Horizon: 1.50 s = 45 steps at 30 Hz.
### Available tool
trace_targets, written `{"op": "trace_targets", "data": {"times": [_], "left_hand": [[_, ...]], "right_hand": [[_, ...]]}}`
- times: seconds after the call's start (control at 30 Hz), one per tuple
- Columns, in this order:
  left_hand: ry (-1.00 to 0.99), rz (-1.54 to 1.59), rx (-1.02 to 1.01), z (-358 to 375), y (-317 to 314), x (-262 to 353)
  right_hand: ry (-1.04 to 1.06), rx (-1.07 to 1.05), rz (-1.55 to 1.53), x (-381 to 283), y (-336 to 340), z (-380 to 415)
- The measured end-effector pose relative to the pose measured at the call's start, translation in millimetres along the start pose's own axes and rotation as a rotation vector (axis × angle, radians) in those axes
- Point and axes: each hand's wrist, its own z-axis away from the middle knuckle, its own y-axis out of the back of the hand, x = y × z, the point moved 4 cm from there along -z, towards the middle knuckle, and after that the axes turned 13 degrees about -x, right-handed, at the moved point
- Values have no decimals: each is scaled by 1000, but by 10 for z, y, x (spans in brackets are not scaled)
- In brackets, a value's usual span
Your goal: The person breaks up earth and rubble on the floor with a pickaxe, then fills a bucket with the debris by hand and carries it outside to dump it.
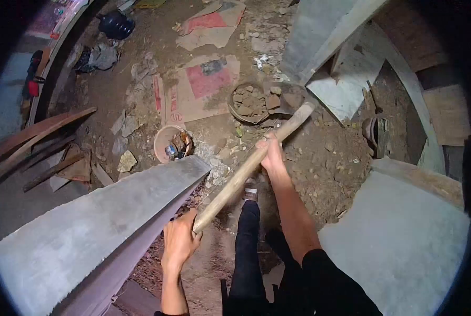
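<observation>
Nearest the camera, at the bottom middle of the frame, a leg in dark trousers [248,247] points down toward a shoe [251,188] on the dirt. Just left of it, the left hand [180,239] is clenched around the butt end of a long wooden handle [246,168]. Further up the shaft, near the centre of the frame, the right hand [271,152] grips the same handle, its arm in a dark sleeve reaching in from the lower right. That handle runs diagonally up and right to a dull metal blade [293,97], which lies against a shallow pan [248,102] filled with stones and rubble, just above centre.

Grey concrete slabs flank the spot: one slanting across the lower left [88,231], another at the lower right [398,237], a third at the top [319,31]. Flattened cardboard [201,87] with red printed panels lies on the dirt in the upper middle; its writing is too small to read. A small round tub [168,143] holding scraps sits left of centre, and wooden planks [40,142] lie at the left edge.
</observation>
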Motion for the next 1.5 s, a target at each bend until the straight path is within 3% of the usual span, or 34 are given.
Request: {"op": "trace_targets", "data": {"times": [0.1, 0.17, 0.3, 0.37, 0.47, 0.5, 0.53, 0.6, 0.63, 0.67, 0.7, 0.8, 0.87, 0.9, 0.93, 1.0, 1.03, 1.07, 1.13, 1.17, 1.23, 1.33, 1.5], "left_hand": [[61, 123, 1, -169, -608, -642], [158, 324, 75, -226, -1077, -1008], [129, 291, 60, -347, -1655, -1160], [111, 320, 31, -385, -1761, -1026], [155, 279, -111, -428, -1951, -772], [71, 311, -60, -421, -1982, -632], [55, 304, -72, -382, -2077, -479], [62, 395, -164, -340, -2321, -122], [79, 420, -222, -335, -2306, 143], [96, 444, -280, -322, -2265, 432], [76, 465, -321, -323, -2319, 691], [42, 487, -449, -444, -2450, 1423], [18, 494, -635, -666, -2369, 1798], [-126, 542, -607, -781, -2362, 1910], [-269, 591, -580, -860, -2331, 2051], [-185, 936, -762, -921, -2241, 2360], [-112, 1087, -861, -927, -2110, 2536], [-136, 1129, -765, -946, -1996, 2676], [-183, 1256, -687, -1038, -1872, 2810], [-146, 1232, -752, -1092, -1918, 2737], [-170, 1348, -602, -1182, -2049, 2598], [-117, 1355, -431, -1030, -1956, 2424], [-76, 1272, -339, -1012, -2186, 1729]], "right_hand": [[-68, -9, 63, 356, 81, -295], [-39, 101, 222, 447, -57, -167], [74, 142, 403, 518, 145, -210], [220, 200, 534, 396, 261, -164], [206, 333, 568, 86, 552, 8], [300, 217, 601, -6, 877, -51], [313, 233, 596, -200, 1027, 59], [199, 181, 700, -497, 1249, 222], [61, 300, 723, -656, 1342, 314], [77, 312, 715, -812, 1378, 421], [-46, 401, 884, -931, 1457, 572], [-135, 497, 997, -930, 2468, 807], [-230, 330, 805, -1007, 2224, 1173], [-286, 324, 576, -1181, 1940, 1332], [-267, 331, 567, -1342, 2025, 1316], [-292, 173, 455, -1513, 2114, 1287], [-275, 189, 522, -1737, 1749, 1448], [-243, 180, 455, -1795, 1791, 1419], [18, 110, 435, -2070, 1377, 1655], [28, 92, 430, -2128, 1326, 1679], [-65, -80, 492, -2166, 1177, 1692], [35, -240, 445, -2178, 730, 1849], [65, -202, 620, -2298, 497, 1724]]}}
